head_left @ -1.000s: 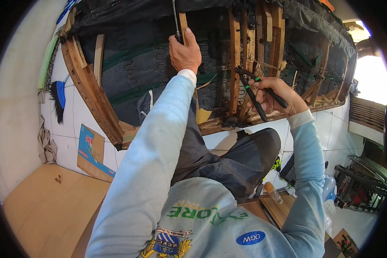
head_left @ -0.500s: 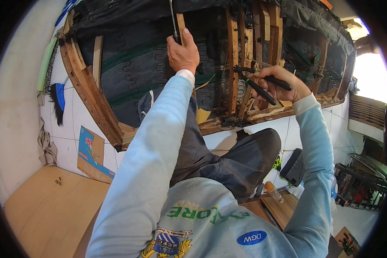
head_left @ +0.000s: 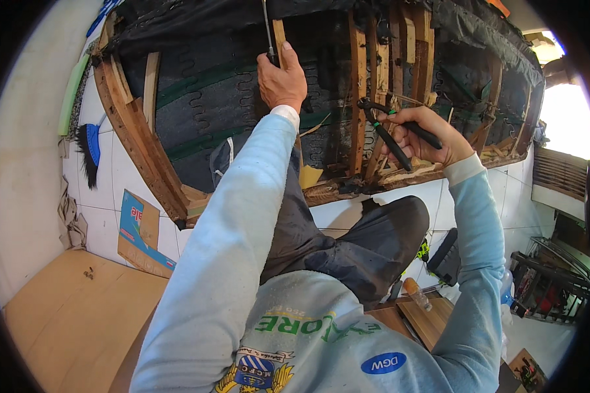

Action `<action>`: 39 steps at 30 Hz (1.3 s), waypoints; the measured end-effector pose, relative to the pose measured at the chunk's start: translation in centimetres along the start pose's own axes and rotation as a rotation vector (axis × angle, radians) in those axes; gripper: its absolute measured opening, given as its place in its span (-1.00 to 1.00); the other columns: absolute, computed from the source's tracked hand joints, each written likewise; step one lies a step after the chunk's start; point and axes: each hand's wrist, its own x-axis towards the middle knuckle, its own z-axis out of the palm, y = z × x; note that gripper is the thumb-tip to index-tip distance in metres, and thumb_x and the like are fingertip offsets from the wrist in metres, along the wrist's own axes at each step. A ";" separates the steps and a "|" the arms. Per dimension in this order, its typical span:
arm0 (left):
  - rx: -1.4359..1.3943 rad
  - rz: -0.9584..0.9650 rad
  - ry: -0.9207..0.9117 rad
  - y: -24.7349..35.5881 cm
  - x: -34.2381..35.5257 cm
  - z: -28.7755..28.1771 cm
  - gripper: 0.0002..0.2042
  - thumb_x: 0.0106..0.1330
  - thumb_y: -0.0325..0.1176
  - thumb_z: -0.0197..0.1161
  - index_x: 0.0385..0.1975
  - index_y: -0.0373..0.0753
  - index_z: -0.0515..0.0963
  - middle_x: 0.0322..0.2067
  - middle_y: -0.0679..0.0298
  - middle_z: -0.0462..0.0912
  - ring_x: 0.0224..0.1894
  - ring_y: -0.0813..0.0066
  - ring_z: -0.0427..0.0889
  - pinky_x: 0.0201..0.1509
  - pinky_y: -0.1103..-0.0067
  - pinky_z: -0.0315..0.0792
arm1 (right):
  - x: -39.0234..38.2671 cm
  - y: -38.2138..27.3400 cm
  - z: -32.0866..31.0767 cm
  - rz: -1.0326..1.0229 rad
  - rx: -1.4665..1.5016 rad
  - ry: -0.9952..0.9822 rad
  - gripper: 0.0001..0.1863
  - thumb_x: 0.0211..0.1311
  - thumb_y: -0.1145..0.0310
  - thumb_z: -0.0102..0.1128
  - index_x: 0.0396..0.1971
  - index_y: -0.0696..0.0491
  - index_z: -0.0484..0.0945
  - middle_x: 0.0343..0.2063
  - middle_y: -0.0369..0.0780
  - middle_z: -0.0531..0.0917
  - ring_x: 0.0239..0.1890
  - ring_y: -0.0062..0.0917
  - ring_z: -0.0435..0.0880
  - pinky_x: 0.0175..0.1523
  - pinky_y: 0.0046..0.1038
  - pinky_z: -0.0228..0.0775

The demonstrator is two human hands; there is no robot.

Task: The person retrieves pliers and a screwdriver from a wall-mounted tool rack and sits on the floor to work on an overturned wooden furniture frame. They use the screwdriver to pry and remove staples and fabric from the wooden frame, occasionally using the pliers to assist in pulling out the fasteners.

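Observation:
My left hand is closed around the dark handle of a screwdriver, whose metal shaft points away from me. A wooden slat runs right beside it; whether my fingers also grip the slat is hard to tell. In my right hand are black-and-green pincers, their two handles spread apart. The jaws lie against an upright wooden rail of the upturned sofa frame. Wavy springs and green webbing cross its dark underside.
Torn black fabric hangs along the frame's far side. On the left are a blue brush, a cut cardboard piece and a tan board. A bottle with an orange end lies by my right knee, near a dark metal rack.
The pincers' handles have swung slightly downward and toward me with my right hand, while the jaws remain at the rail. My left hand keeps its grip on the screwdriver.

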 end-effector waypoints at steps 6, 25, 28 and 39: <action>0.002 0.003 -0.010 0.2 -0.1 -0.3 -0.23 0.55 0.28 0.01 0.27 -0.47 0.46 0.13 -0.34 0.64 0.19 -0.38 0.62 0.32 0.08 0.47 | -0.4 0.0 0.6 0.000 -0.039 0.068 -0.61 0.59 0.32 0.06 0.26 0.20 0.52 -0.67 -0.33 0.51 -0.40 -0.29 0.75 -0.21 -0.17 0.71; -0.003 0.008 0.001 0.1 -0.2 -0.4 -0.18 0.55 0.29 0.01 0.31 -0.53 0.43 0.16 -0.39 0.61 0.23 -0.40 0.59 0.35 0.09 0.45 | 1.6 10.0 -1.6 -0.425 -0.567 0.191 -0.78 0.47 0.33 0.33 -0.08 0.07 0.49 -0.45 -0.42 0.50 -0.45 -0.71 0.46 -0.31 -0.52 0.40; 0.011 0.005 -0.012 0.3 -0.4 0.0 -0.19 0.55 0.29 0.01 0.30 -0.52 0.43 0.17 -0.38 0.61 0.23 -0.40 0.59 0.35 0.09 0.46 | 2.0 14.5 -1.9 -0.461 -0.417 0.284 -0.71 0.37 0.36 0.45 -0.09 0.08 0.49 -0.38 -0.34 0.62 -0.41 -0.70 0.57 -0.28 -0.56 0.40; 0.027 -0.003 -0.006 0.1 0.1 0.0 -0.17 0.54 0.30 -0.01 0.34 -0.51 0.41 0.21 -0.37 0.59 0.27 -0.37 0.58 0.38 0.11 0.44 | 0.9 12.8 3.4 -0.472 0.280 -0.041 -0.71 0.48 0.36 0.12 0.12 0.04 0.45 0.08 0.10 0.74 0.11 -0.31 0.72 0.25 -0.11 0.55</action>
